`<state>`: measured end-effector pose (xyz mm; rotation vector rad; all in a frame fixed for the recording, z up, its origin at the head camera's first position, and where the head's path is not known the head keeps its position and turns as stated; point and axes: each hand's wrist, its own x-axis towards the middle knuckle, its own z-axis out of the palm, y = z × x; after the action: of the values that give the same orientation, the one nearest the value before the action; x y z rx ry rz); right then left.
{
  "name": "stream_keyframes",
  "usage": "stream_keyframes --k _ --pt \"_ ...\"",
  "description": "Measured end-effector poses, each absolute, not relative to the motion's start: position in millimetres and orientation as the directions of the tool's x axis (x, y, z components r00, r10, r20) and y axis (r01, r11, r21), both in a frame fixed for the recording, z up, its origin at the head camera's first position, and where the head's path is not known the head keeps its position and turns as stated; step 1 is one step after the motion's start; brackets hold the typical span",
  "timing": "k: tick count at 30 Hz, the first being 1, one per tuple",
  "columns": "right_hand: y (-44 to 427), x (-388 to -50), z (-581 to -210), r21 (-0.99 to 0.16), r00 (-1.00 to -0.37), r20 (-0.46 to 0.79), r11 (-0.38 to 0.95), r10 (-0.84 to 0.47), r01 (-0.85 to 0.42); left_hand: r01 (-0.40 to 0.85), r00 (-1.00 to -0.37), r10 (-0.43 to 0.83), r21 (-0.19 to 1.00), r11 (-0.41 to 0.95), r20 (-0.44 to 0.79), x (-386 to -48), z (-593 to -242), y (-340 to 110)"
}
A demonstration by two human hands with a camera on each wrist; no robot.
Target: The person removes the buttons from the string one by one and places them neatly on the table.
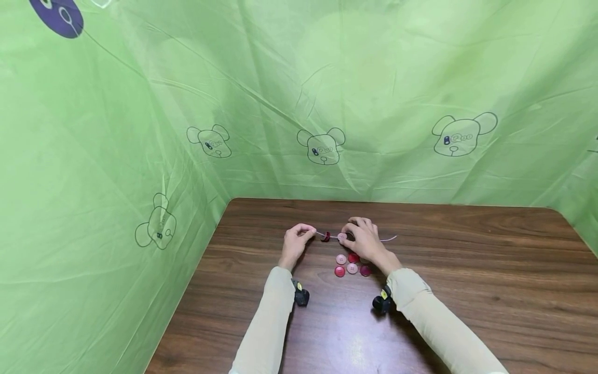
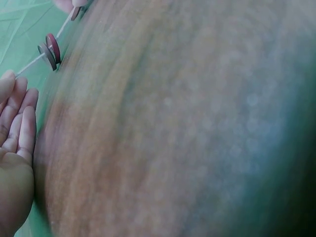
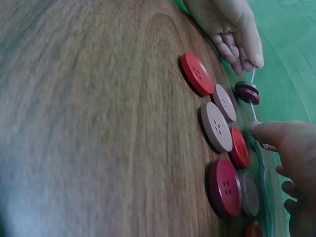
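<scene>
Between finger and thumb, my left hand (image 1: 295, 244) pinches one end of a thin pale string (image 1: 390, 239). Strung close to that hand are dark red buttons (image 1: 326, 237); in the left wrist view they show as a grey-looking disc and a dark red disc (image 2: 55, 48). My right hand (image 1: 366, 241) pinches a light pink button (image 1: 342, 237) on the string, whose free end trails out to the right. Below the hands lie loose four-hole buttons: a light pink one (image 1: 341, 259), a bright red one (image 3: 196, 73) and a dark magenta one (image 3: 226, 187) among several.
The brown wooden table (image 1: 261, 218) carries everything. A green sheet (image 1: 383, 171) printed with bear heads hangs behind it and along the left side. Each wrist wears a small black camera (image 1: 301, 297) over a pale sleeve.
</scene>
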<state>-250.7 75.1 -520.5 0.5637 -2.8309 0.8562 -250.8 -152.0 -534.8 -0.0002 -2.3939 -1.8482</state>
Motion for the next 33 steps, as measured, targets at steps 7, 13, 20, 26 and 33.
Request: stream_keyframes --k 7,13,20,26,33 --pt "88 -251 -521 -0.511 -0.929 0.231 0.776 -0.289 -0.369 0.079 -0.992 -0.077 0.961 0.265 0.103 -251 -536 -152" --pt "101 -250 -518 -0.521 -0.934 0.236 0.776 -0.269 -0.355 0.027 -0.995 -0.082 0.965 0.261 0.050 -253 -535 -151" --pt "118 -250 -520 -0.519 -0.936 0.246 0.781 -0.253 -0.348 0.029 -0.996 -0.075 0.966 0.257 0.049 -253 -536 -151" --pt "131 -249 -520 -0.523 -0.940 0.242 0.783 -0.242 -0.337 0.021 -0.996 -0.080 0.962 0.272 0.044 -253 -536 -151" --pt "145 -249 -517 -0.516 -0.944 0.239 0.794 -0.227 -0.321 0.021 -0.996 -0.077 0.961 0.275 0.043 -253 -536 -151"
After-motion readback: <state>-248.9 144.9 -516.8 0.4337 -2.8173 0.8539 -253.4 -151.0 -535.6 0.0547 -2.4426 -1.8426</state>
